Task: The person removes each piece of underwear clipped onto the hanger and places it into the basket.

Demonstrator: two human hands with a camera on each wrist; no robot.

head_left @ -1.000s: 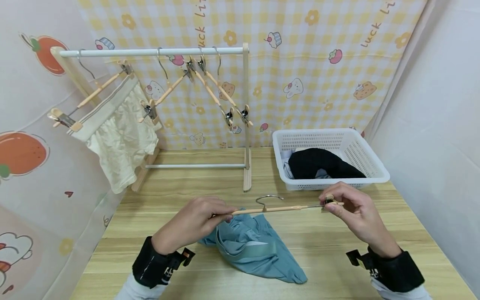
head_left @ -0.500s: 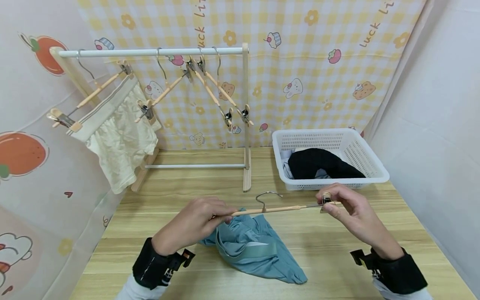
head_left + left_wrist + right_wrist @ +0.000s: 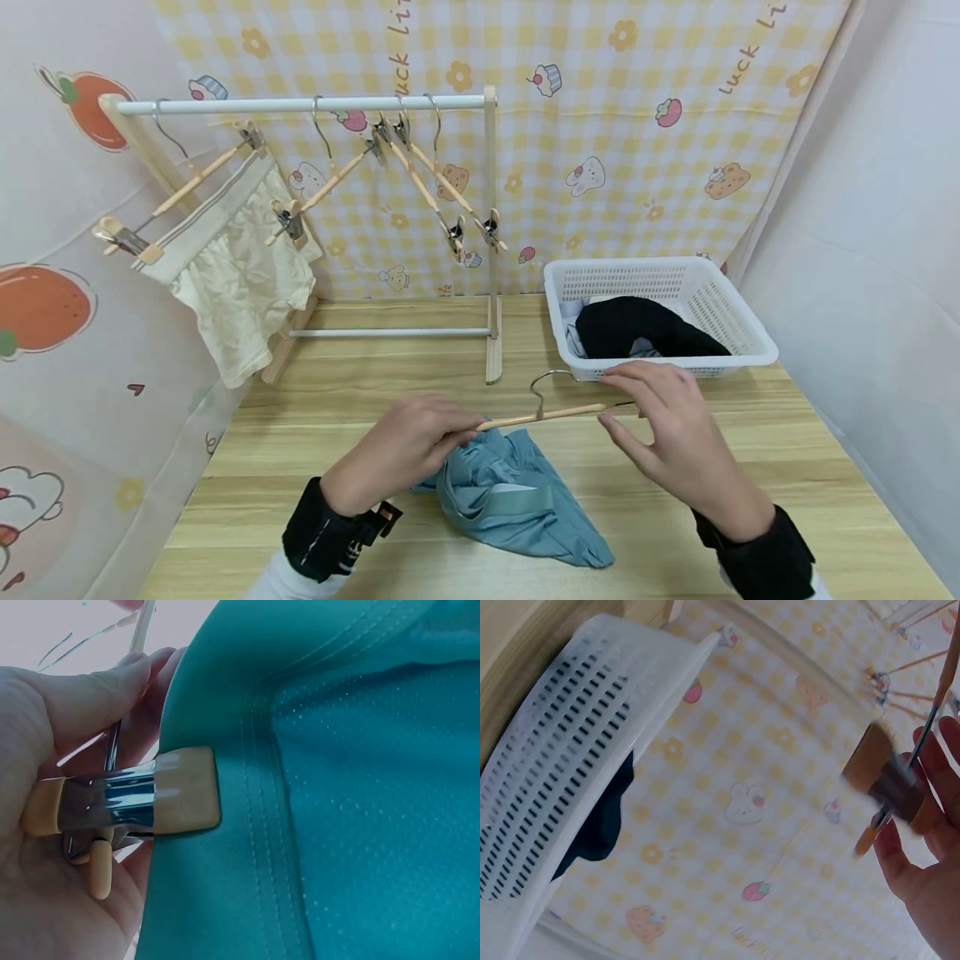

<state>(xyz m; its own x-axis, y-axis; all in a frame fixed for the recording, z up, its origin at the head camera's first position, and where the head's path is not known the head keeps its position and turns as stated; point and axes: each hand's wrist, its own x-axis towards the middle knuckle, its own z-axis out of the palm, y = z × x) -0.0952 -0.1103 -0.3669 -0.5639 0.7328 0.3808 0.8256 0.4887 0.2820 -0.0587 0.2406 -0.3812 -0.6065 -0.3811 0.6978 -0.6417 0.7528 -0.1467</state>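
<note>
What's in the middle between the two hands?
In the head view, the wooden hanger runs from the left hand to the right hand, its metal hook sticking up midway. The teal shorts lie just below it on the table.

A teal garment with fine pale dots lies near the front edge of the light wood-grain surface. The hanger is pale wood with silver metal. The white basket at the right edge holds black cloth.
</note>
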